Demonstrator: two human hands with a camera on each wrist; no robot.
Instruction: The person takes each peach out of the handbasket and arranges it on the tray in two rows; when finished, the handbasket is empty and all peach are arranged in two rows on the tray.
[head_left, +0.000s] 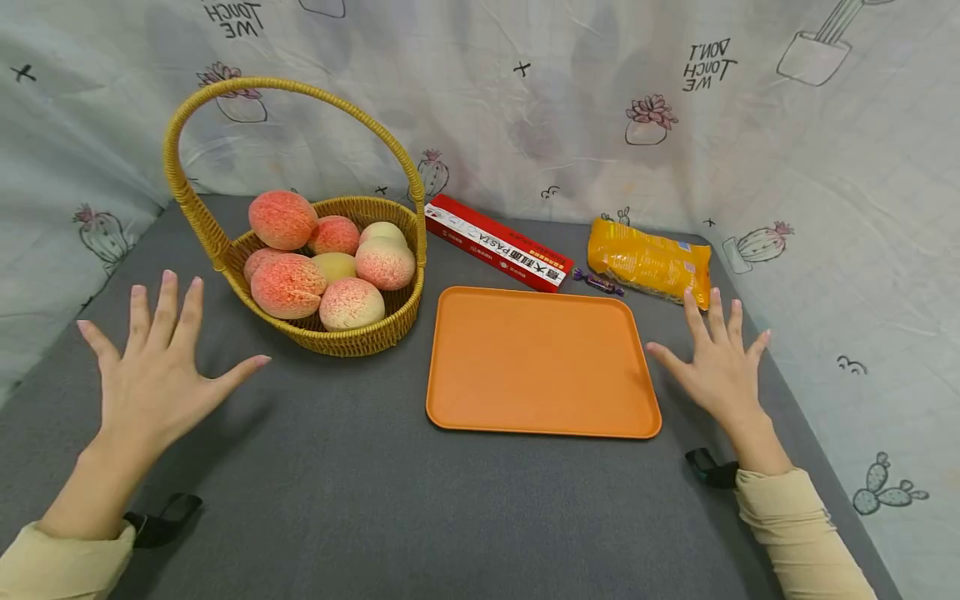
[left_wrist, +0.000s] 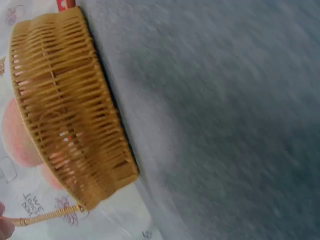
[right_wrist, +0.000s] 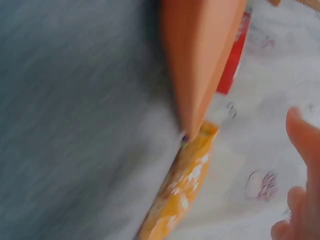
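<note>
My left hand (head_left: 153, 367) is spread wide with straight fingers over the grey table, left of a wicker basket (head_left: 352, 340). It holds nothing. Inside the basket lie several peaches (head_left: 288, 286), some red, some pale; the tall handle arches above them. On the right, my right hand (head_left: 720, 367) is likewise spread and bare, beside the right edge of an orange tray (head_left: 543, 362). Its fingertips overlap the end of a yellow packet (head_left: 648, 258) in the head view. The left wrist view shows the basket's woven side (left_wrist: 70, 105); the right wrist view shows the packet (right_wrist: 180, 190) beyond the tray.
Behind the tray lies a long red pasta box (head_left: 498, 242). A small purple-wrapped candy (head_left: 597, 282) sits between box and packet. A white printed cloth (head_left: 517, 108) hangs along the back and sides of the grey table (head_left: 360, 492).
</note>
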